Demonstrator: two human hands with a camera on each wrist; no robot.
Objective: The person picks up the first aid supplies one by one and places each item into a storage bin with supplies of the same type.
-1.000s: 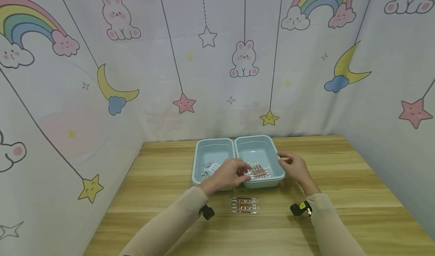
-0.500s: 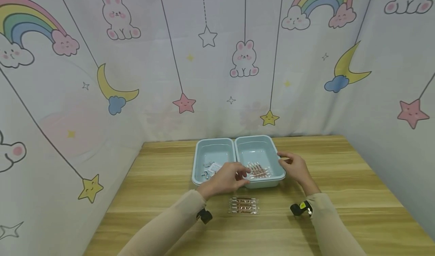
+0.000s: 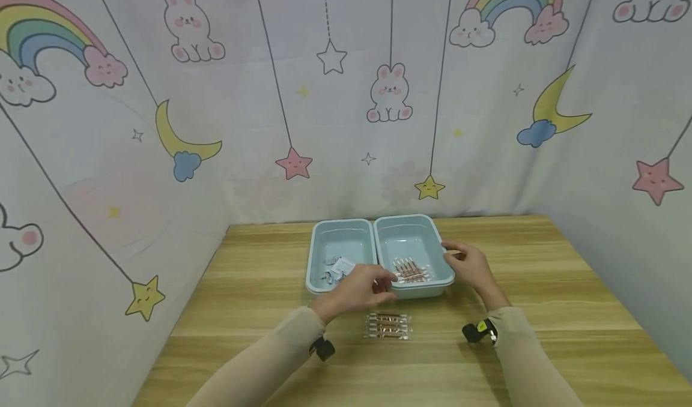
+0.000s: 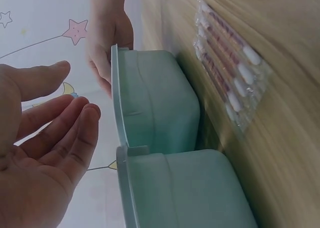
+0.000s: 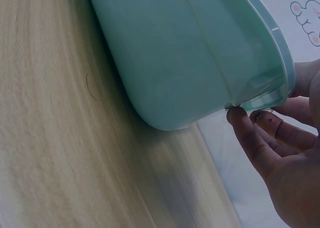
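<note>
My left hand [image 3: 354, 290] hovers in front of the two tubs, fingers relaxed and a little bent. In the left wrist view the palm and fingers [image 4: 82, 143] hold nothing. With my right hand [image 3: 471, 268] I grip the right side rim of the right light-blue plastic tub [image 3: 406, 236]; the right wrist view has the thumb under the rim [image 5: 286, 62]. Several brown-stemmed cotton swabs [image 3: 411, 270] in clear wrap lie at that tub's near end. Another clear pack of cotton swabs [image 3: 387, 326] lies flat on the table, close below my left hand.
A matching left tub [image 3: 340, 242] stands against the right one, with small white and blue packets [image 3: 339, 269] inside, partly covered by my left hand. Both tubs sit near the back of the wooden table [image 3: 259, 275], before a printed curtain [image 3: 346, 125].
My left hand has drawn back toward me and slightly left, away from the swabs in the right tub. My right hand stays at the tub's rim.
</note>
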